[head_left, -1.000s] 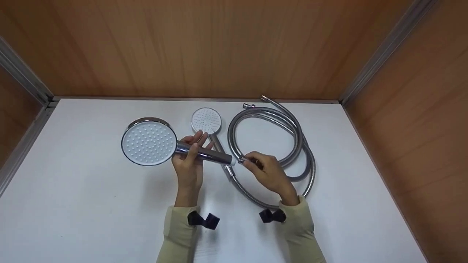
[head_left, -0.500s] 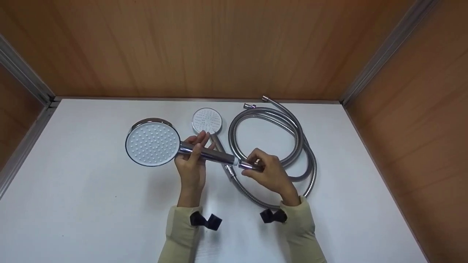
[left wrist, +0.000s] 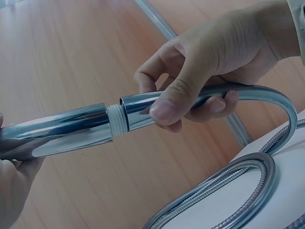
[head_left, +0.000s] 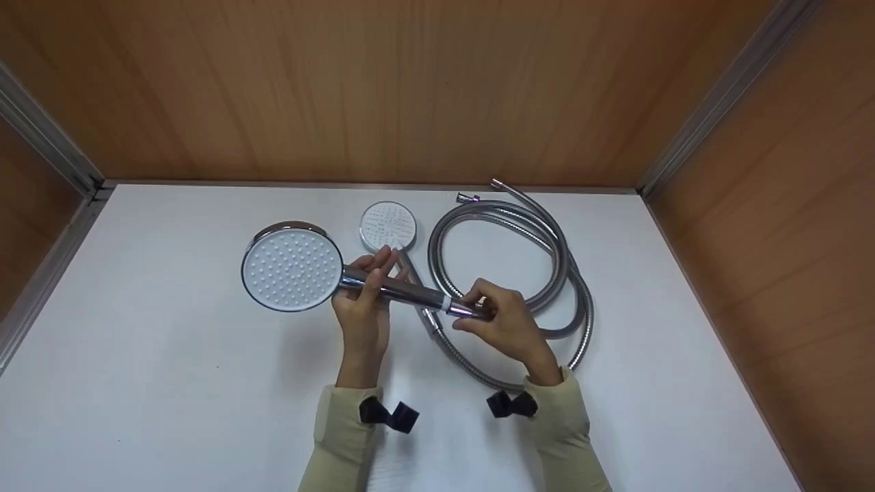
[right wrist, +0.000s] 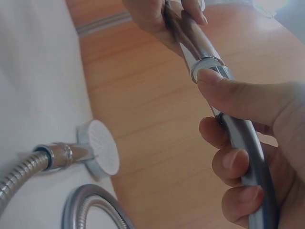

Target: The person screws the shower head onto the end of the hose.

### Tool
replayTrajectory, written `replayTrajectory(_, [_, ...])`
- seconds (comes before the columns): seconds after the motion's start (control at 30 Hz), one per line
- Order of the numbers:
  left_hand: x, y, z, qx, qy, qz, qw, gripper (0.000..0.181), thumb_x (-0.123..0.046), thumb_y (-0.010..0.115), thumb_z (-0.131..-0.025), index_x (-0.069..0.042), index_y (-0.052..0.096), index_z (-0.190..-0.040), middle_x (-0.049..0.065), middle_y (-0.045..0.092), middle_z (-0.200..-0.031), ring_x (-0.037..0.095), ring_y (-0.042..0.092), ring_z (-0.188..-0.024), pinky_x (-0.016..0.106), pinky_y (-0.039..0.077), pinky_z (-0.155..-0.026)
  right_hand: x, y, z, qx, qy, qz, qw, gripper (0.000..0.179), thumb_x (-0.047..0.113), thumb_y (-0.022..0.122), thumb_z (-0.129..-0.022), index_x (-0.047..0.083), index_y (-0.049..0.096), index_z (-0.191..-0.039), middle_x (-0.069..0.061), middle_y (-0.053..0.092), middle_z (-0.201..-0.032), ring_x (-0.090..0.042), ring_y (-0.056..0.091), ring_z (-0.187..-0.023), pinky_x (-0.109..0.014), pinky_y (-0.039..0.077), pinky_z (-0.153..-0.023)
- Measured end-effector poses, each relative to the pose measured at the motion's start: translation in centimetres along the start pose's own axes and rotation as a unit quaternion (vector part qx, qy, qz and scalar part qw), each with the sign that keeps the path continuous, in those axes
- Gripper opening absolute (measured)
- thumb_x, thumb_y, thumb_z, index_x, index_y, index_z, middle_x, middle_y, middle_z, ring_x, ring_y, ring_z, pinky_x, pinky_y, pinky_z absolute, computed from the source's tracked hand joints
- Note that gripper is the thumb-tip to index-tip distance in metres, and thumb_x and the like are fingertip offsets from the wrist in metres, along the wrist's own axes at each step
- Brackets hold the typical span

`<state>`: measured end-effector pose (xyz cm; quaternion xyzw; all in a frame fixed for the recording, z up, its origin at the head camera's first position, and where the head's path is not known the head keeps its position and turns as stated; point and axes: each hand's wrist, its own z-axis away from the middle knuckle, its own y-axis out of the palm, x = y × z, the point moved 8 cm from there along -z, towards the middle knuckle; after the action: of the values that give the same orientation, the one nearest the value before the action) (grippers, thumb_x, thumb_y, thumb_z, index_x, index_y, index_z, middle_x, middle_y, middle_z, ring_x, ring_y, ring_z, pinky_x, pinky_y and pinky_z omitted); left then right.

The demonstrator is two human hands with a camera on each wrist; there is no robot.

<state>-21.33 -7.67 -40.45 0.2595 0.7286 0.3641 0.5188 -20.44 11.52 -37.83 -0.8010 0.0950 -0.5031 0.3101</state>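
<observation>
My left hand [head_left: 362,314] grips the chrome handle [head_left: 413,292] of a large round shower head [head_left: 292,270], held above the white table with its nozzle face showing. In my right hand [head_left: 507,324] is the end of a grey shower hose, its chrome nut [left wrist: 140,110] pinched between thumb and fingers. White threads [left wrist: 117,120] at the handle's end show between handle and nut in the left wrist view. The nut lines up with the threads and meets them; how deep they sit inside cannot be told. From my right hand, the hose [left wrist: 274,98] bends down toward the coil.
Behind my hands lies a smaller shower head [head_left: 387,224] with a ribbed metal hose [head_left: 472,369] joined to its handle. Coiled hose [head_left: 437,249] lies to the right on the white table [head_left: 171,383]. Wooden panels [head_left: 383,89] stand at the back and sides.
My left hand has brought the shower head slightly rightward. The hose nut, at first mostly covered by my right fingers, is now exposed and meets the handle's threaded end.
</observation>
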Motion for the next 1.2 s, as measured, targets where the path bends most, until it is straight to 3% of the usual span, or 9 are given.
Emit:
replayTrajectory(0.2, [-0.21,0.16,0.10,0.004,-0.004,0.001,1.0000,0.023,-0.001,0.062,-0.090,-0.004,0.049,-0.108,0.007,0.069,-0.108,0.021,0.066,-0.107,0.051,0.046,-0.103,0.21,-0.01,-0.06,-0.012,0.005,0.016,0.9998,0.025,0.006,0.079,-0.074,0.006,0.061,-0.089,-0.007,0.069,-0.084,-0.003,0.051,-0.056,-0.013,0.045,-0.049])
replayTrajectory(0.73, [0.02,0.20,0.10,0.009,-0.012,-0.001,0.9999,0.029,-0.006,0.066,-0.088,-0.004,0.046,-0.110,0.007,0.066,-0.110,0.019,0.066,-0.107,0.046,0.049,-0.102,0.35,0.08,-0.13,-0.015,0.005,0.017,0.9997,0.025,0.007,0.081,-0.073,0.005,0.064,-0.091,-0.007,0.070,-0.084,-0.004,0.051,-0.056,-0.013,0.044,-0.049])
replayTrajectory(0.97, [0.02,0.27,-0.21,0.005,-0.014,0.008,0.9998,0.027,0.001,0.063,-0.088,-0.003,0.047,-0.110,0.009,0.066,-0.112,0.021,0.065,-0.108,0.051,0.046,-0.103,0.59,-0.28,-0.35,-0.031,-0.011,0.041,0.9986,0.035,0.005,0.082,-0.070,0.005,0.062,-0.099,-0.005,0.068,-0.087,-0.004,0.051,-0.059,-0.014,0.046,-0.051])
replayTrajectory(1.2, [-0.12,0.50,-0.22,-0.003,-0.013,0.011,0.9999,0.033,0.001,0.067,-0.085,-0.002,0.049,-0.112,0.009,0.067,-0.112,0.022,0.065,-0.109,0.050,0.047,-0.102,0.67,-0.62,-0.32,-0.056,-0.031,0.042,0.9971,0.030,-0.001,0.081,-0.068,0.005,0.064,-0.092,-0.005,0.067,-0.085,-0.005,0.052,-0.060,-0.016,0.047,-0.050])
